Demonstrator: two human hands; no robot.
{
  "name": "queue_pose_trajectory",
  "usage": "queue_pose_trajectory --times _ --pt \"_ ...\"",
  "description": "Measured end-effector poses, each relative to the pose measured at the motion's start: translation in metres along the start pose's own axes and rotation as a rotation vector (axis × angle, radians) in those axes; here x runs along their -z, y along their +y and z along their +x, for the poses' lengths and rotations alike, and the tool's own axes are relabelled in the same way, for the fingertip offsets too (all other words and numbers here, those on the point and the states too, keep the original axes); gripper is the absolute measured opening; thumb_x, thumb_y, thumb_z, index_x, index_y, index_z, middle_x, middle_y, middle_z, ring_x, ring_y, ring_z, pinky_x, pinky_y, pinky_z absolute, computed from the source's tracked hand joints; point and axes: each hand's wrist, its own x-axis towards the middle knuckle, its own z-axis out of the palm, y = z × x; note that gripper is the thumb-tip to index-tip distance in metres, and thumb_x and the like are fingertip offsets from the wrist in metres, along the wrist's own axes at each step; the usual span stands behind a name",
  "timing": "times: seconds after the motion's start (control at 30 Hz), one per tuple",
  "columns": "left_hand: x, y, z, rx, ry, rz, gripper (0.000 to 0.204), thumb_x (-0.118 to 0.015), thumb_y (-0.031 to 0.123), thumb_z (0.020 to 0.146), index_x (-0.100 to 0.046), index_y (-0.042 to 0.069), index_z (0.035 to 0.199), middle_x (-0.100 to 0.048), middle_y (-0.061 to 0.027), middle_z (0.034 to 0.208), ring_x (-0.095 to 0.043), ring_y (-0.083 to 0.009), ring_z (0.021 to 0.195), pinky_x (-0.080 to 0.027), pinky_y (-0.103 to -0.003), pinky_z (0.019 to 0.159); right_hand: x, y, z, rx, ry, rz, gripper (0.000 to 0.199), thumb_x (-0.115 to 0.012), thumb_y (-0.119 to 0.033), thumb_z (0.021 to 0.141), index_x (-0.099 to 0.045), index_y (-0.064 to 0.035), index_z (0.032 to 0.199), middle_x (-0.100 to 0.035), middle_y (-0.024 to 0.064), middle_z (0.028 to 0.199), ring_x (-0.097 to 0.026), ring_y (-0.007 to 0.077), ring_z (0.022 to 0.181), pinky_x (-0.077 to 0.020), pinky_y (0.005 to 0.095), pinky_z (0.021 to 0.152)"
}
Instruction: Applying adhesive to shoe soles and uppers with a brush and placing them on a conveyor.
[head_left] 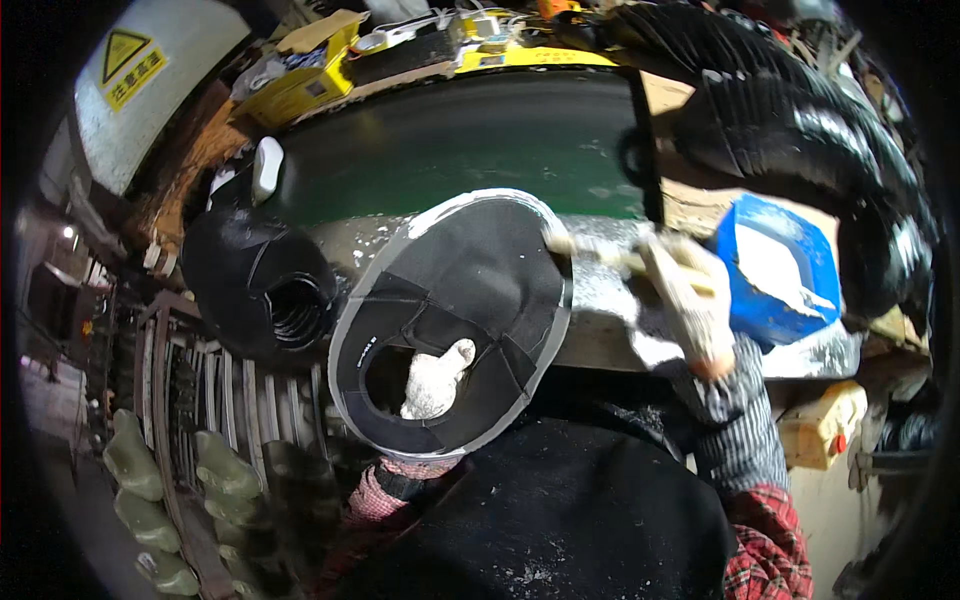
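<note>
A large oval black fabric piece with a pale grey rim stands tilted before me. Wet white coating shows along its upper edge. My left hand, in a white-stained glove, comes up from below through a round opening in the piece and grips it from within; part of its fingers is hidden. In a pale knit glove, my right hand closes around a brush. The brush's tip touches or nearly touches the rim at the upper right. Beside that hand sits a blue tub containing white paste.
Behind lies a dark green belt surface. Another black fabric piece sits at the left, near a white shoe-shaped item. Shiny black boots are heaped at the right. Olive moulded forms hang on a rack at lower left.
</note>
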Motion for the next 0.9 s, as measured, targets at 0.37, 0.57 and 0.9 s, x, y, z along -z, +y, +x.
queue_pose_trajectory --times 0.37,0.57,0.9 --pt "-0.013 0.002 0.0 -0.049 -0.046 -0.038 0.028 -0.05 0.007 0.096 -0.053 0.0 0.123 -0.062 -0.0146 0.115 -0.063 -0.025 0.101 -0.054 -0.039 0.088 -0.053 -0.124 0.066 0.357 -0.106 0.463 0.037 -0.066 -0.032 0.087 -0.065 -0.003 0.11 -0.058 0.0081 0.065 -0.062 0.027 0.06 -0.05 0.0346 0.055" --pt "-0.019 0.021 -0.012 -0.184 -0.006 0.027 0.027 -0.051 0.006 0.096 -0.054 -0.001 0.121 -0.063 -0.0139 0.113 -0.064 -0.0239 0.099 -0.054 -0.038 0.086 -0.034 -0.142 0.055 0.072 -0.103 0.814 0.023 -0.067 -0.025 0.085 -0.069 -0.0055 0.096 -0.066 0.0092 0.076 -0.067 0.0234 0.069 -0.0541 0.0316 0.063" --pt "-0.017 0.086 -0.003 -0.261 0.045 0.344 0.024 -0.052 0.005 0.095 -0.056 -0.001 0.119 -0.064 -0.0128 0.108 -0.065 -0.022 0.095 -0.054 -0.036 0.083 0.044 -0.075 -0.022 -0.522 -0.079 0.465 0.019 -0.057 0.0 0.093 -0.061 0.0087 0.109 -0.069 0.017 0.097 -0.067 0.0178 0.083 -0.0558 0.0257 0.074"
